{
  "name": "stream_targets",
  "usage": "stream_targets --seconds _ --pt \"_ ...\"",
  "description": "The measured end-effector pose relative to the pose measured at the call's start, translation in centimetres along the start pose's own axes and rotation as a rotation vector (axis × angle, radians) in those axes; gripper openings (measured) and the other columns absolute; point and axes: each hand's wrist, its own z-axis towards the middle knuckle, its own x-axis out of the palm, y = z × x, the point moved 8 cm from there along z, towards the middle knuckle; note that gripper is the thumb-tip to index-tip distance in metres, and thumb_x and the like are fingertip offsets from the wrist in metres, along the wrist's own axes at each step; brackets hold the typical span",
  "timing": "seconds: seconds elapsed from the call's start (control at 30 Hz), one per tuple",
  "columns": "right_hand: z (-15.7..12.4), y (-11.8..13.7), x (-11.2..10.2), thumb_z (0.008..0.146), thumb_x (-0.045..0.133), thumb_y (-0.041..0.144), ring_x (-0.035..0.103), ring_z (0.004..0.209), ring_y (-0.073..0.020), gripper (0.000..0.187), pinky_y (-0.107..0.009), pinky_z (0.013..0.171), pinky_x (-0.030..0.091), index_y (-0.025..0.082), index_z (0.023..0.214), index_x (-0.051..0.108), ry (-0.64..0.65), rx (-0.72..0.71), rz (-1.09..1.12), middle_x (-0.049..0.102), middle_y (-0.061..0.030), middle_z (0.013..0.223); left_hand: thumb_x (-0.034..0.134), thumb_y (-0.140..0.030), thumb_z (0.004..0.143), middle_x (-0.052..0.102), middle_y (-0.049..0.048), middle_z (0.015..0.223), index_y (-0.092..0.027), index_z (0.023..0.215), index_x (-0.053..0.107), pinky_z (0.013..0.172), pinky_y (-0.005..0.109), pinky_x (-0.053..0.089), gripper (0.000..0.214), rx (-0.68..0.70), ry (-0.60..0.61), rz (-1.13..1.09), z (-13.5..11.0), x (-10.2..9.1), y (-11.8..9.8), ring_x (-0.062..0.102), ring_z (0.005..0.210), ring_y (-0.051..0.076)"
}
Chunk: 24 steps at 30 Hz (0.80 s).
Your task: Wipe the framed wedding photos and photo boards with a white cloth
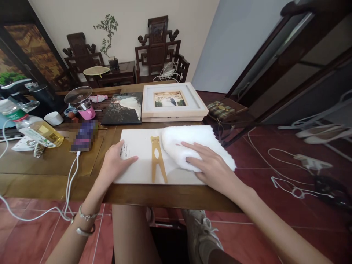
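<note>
Under the person's right hand (205, 161), a fluffy white cloth (224, 150) is lying bunched on a white panel (137, 141); the fingers are pressing into the pile, and from where I am standing I cannot tell whether they are gripping it. The left hand (117, 161) is resting open over the panel's left edge, its thumb pointing inward across the surface. Between the two hands, a tan cat-faced piece (155, 145) is lying flat, its two legs pointing toward the person.

Small dark print (125, 150) is showing on the panel beside the left hand, too fine for me to read. Well left of that hand, a bottle (45, 132) is wearing a green label (18, 113), its lettering also defeating me.

The panel is sitting close to the near edge of the table (176, 194), and the cloth is covering the corner beyond the right hand, leaving little room there. More bare wood is showing between the left hand and a phone (84, 136).

The bottle is holding yellow liquid. Past the phone, a pink cup (87, 112) is standing near a white cup (53, 118). Beyond both hands, a pale wooden frame (173, 114) is holding a picture (169, 99).
</note>
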Motion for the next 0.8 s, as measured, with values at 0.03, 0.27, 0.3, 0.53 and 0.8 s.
stream_targets --seconds 0.03,0.27,0.3,0.53,0.8 --pt "0.1 -0.1 0.1 0.062 0.044 -0.008 0.052 0.128 -0.0321 0.044 -0.054 0.102 0.048 0.015 0.093 0.065 0.002 0.003 0.000 0.061 -0.0226 0.130 0.077 -0.038 0.068 0.062 0.0187 0.129 -0.011 0.132 0.054 0.101 0.048 0.044 0.073 0.011 -0.005 0.022 0.0 0.0 -0.1 0.058 0.119 0.035" --pt "0.1 0.0 0.3 0.062 0.045 -0.006 0.050 0.130 -0.0307 0.047 -0.054 0.103 0.046 0.016 0.097 0.067 0.027 -0.001 0.020 0.060 -0.0190 0.133 0.072 -0.043 0.076 0.059 0.0196 0.134 -0.009 0.122 0.063 0.109 0.050 0.039 0.058 0.207 -0.112 0.109 -0.8 0.2 -0.2 0.051 0.128 0.036" --pt "0.2 0.0 0.3 0.061 0.045 -0.006 0.050 0.130 -0.0306 0.049 -0.054 0.103 0.046 0.017 0.098 0.067 0.038 -0.006 0.025 0.059 -0.0173 0.135 0.071 -0.044 0.076 0.054 0.0202 0.140 -0.010 0.122 0.063 0.111 0.051 0.037 0.058 0.246 -0.128 0.100 -0.9 0.3 -0.1 0.047 0.132 0.036" --pt "2.9 -2.1 1.5 0.061 0.047 -0.004 0.051 0.129 -0.0314 0.056 -0.053 0.103 0.045 0.016 0.108 0.069 0.201 0.041 0.045 0.063 -0.0182 0.129 0.045 -0.038 0.096 0.039 0.0160 0.154 -0.012 0.137 0.050 0.120 0.048 0.026 0.049 0.533 0.006 0.020 -1.5 2.0 -1.0 0.024 0.148 0.028" --pt "6.1 -4.0 4.0 0.067 0.046 -0.006 0.037 0.138 -0.0377 0.056 -0.059 0.107 0.037 0.009 0.117 0.065 0.275 0.121 0.063 0.049 -0.0228 0.143 0.038 -0.036 0.098 0.033 0.0160 0.157 -0.010 0.145 0.040 0.121 0.048 0.022 0.053 0.535 0.081 0.049 -1.4 2.6 -1.0 0.024 0.148 0.025"
